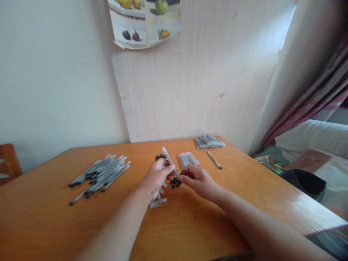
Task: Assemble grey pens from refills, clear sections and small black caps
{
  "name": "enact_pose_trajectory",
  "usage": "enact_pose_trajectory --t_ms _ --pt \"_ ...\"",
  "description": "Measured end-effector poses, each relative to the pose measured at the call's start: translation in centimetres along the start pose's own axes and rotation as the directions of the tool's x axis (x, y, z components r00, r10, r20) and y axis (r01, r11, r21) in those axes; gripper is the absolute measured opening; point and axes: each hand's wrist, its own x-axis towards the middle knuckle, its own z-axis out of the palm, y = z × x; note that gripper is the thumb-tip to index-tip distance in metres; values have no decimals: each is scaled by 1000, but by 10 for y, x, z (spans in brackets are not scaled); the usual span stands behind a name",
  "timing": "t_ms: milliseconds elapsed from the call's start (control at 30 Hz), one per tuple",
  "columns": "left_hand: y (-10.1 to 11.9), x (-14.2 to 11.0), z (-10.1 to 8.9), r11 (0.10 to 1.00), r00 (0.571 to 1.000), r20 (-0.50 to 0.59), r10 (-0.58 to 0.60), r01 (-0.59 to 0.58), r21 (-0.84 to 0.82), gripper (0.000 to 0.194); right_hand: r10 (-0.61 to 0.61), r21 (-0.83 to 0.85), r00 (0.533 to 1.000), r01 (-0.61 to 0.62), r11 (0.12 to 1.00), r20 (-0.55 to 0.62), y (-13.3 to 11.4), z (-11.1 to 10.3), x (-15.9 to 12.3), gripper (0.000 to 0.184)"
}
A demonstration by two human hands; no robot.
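My left hand point(157, 178) is closed around a clear pen barrel point(167, 154) that sticks up and away from me. My right hand point(196, 178) pinches at the barrel's lower end, fingers pressed together on something too small to name. Just under the two hands lies a small heap of black pen end caps point(175, 182). A few clear barrels point(158, 203) lie on the table below my left hand. A bundle of clear barrels point(188, 158) lies just beyond my right hand.
On the orange wooden table point(54, 217) a pile of assembled grey pens point(102, 172) lies at the left. Another stack of pens point(208, 141) sits at the far edge, a single pen point(214, 160) beside it. A chair point(9, 161) stands left; bedding lies right.
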Motion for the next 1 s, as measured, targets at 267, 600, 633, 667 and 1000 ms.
enact_pose_trajectory --t_ms 267,600,633,667,1000 --pt "-4 2 3 996 1000 6 -16 16 -86 31 -16 -156 995 1 988 -97 0 3 2 20" --pt "1 4 -10 998 993 -112 40 -44 -34 33 2 -403 917 -177 898 -398 26 -53 16 22" --pt "1 6 -13 998 990 -131 52 -54 -18 33 15 -405 892 -220 887 -451 31 -64 17 23" --pt "1 7 -16 998 986 -152 64 -65 -5 33 41 -402 863 -275 873 -503 36 -75 17 24" --pt "2 16 -37 996 953 -291 88 -82 32 34 262 -447 689 -666 597 -676 83 -143 11 20"
